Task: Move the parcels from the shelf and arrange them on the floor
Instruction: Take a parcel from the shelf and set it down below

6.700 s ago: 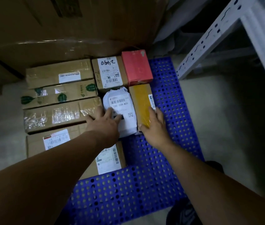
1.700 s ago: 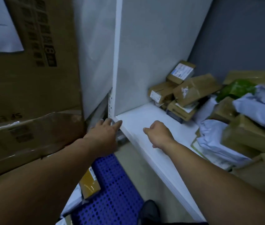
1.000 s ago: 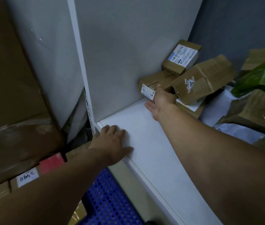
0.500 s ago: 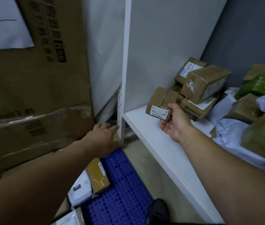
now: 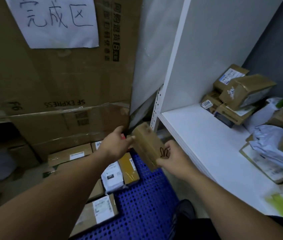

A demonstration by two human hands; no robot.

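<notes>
Both hands hold small brown parcel.

Matt cardboard parcel; perforated blue plastic pallet; smooth white shelf
</notes>
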